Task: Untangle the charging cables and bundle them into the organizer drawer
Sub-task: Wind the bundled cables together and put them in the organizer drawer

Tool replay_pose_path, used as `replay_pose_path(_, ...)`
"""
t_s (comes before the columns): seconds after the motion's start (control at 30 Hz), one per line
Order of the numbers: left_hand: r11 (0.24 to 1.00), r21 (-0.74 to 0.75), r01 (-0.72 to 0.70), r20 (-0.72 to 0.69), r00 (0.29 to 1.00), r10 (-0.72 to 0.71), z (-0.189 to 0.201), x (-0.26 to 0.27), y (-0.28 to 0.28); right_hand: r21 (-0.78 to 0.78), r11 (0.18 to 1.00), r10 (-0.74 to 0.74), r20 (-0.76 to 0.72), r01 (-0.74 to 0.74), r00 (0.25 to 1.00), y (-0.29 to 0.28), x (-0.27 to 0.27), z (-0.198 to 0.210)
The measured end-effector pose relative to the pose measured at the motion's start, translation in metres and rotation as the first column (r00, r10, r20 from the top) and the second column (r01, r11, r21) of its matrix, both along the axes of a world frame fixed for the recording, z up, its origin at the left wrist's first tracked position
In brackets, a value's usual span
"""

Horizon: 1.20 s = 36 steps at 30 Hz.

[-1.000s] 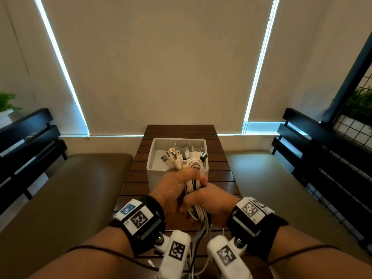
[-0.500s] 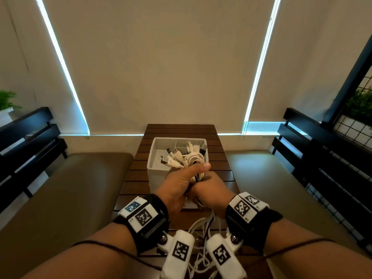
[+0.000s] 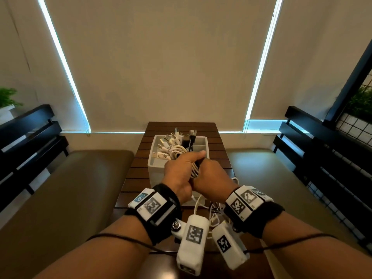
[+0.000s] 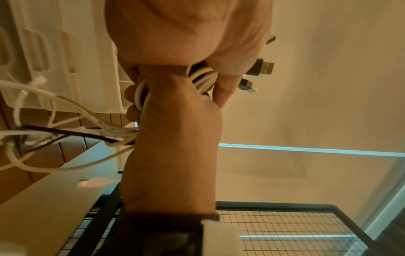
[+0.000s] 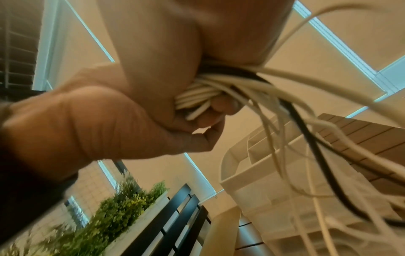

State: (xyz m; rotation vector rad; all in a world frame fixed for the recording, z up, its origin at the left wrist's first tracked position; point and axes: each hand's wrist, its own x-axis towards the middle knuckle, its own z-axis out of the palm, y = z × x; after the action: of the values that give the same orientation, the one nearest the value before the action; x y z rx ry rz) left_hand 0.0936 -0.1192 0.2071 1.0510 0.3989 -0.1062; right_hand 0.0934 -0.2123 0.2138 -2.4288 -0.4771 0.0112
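A bundle of white and black charging cables (image 3: 175, 151) is held over the white organizer drawer (image 3: 153, 170) on the slatted wooden table (image 3: 141, 158). My left hand (image 3: 181, 168) grips the bundle, thumb laid over the top. My right hand (image 3: 211, 175) grips the same bundle just behind it, the two hands touching. USB plugs (image 3: 171, 138) fan out beyond my left fist over the drawer's far half. The left wrist view shows white coils (image 4: 203, 78) squeezed between both fists and black plugs (image 4: 264, 67) sticking out. Loose cable tails (image 5: 285, 107) stream from my right fist (image 5: 122, 121).
Slack cable ends (image 3: 203, 204) hang to the table under my wrists. The drawer has inner dividers (image 5: 252, 149). Brown cushioned benches (image 3: 70, 188) flank the table, with black slatted backs (image 3: 30, 137) on both sides. A planter (image 5: 114, 213) stands on the right.
Both hands have carried the bundle forward, so the plugs now reach over the drawer's far half. My left thumb, curled at first, now lies over the bundle.
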Motion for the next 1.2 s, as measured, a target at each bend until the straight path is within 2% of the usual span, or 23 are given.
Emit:
replay_pose_path(0.13,0.998,-0.052,0.037,0.038,0.999,-0.035,0.002,0.003,0.002,0.118,0.988,0.117,-0.149,-0.099,0.982,-0.01,0.001,0.006)
replay_pose_path(0.27,0.993,-0.098,0.071,0.068,0.996,-0.065,0.002,0.005,0.001,0.22,0.969,0.158,-0.211,-0.111,0.965,-0.02,0.006,0.01)
replay_pose_path(0.37,0.987,-0.153,0.051,0.108,0.994,-0.034,0.004,0.012,0.008,0.316,0.937,0.246,-0.297,-0.148,0.923,-0.029,0.003,0.007)
replay_pose_path(0.43,0.982,-0.186,0.013,0.132,0.991,0.012,0.008,0.02,0.015,0.352,0.929,0.24,-0.332,-0.116,0.912,-0.034,0.001,0.002)
replay_pose_path(0.5,0.979,-0.202,0.001,0.157,0.987,0.031,0.012,0.023,0.02,0.349,0.931,0.219,-0.307,-0.105,0.926,-0.035,0.002,-0.003)
replay_pose_path(0.63,0.973,-0.23,-0.006,0.186,0.981,0.05,0.022,0.025,0.031,0.3,0.926,0.323,-0.321,-0.228,0.891,-0.036,0.003,-0.013)
replay_pose_path(0.77,0.967,-0.252,-0.044,0.197,0.976,0.096,0.029,0.028,0.048,0.298,0.936,0.281,-0.305,-0.189,0.91,-0.041,0.007,-0.023)
replay_pose_path(0.97,0.974,-0.21,-0.087,0.241,0.961,0.138,0.043,0.036,0.067,0.303,0.937,0.289,-0.387,-0.176,0.876,-0.043,0.006,-0.047)
replay_pose_path(1.03,0.976,-0.193,-0.102,0.252,0.956,0.15,0.045,0.037,0.07,0.409,0.898,0.344,-0.428,-0.16,0.836,-0.043,0.004,-0.054)
replay_pose_path(1.1,0.976,-0.187,-0.108,0.253,0.955,0.155,0.045,0.038,0.072,0.598,0.796,0.417,-0.427,-0.096,0.802,-0.044,0.0,-0.057)
replay_pose_path(1.2,0.98,-0.164,-0.109,0.252,0.956,0.149,0.045,0.038,0.073,0.734,0.678,0.445,-0.365,-0.042,0.818,-0.046,0.0,-0.056)
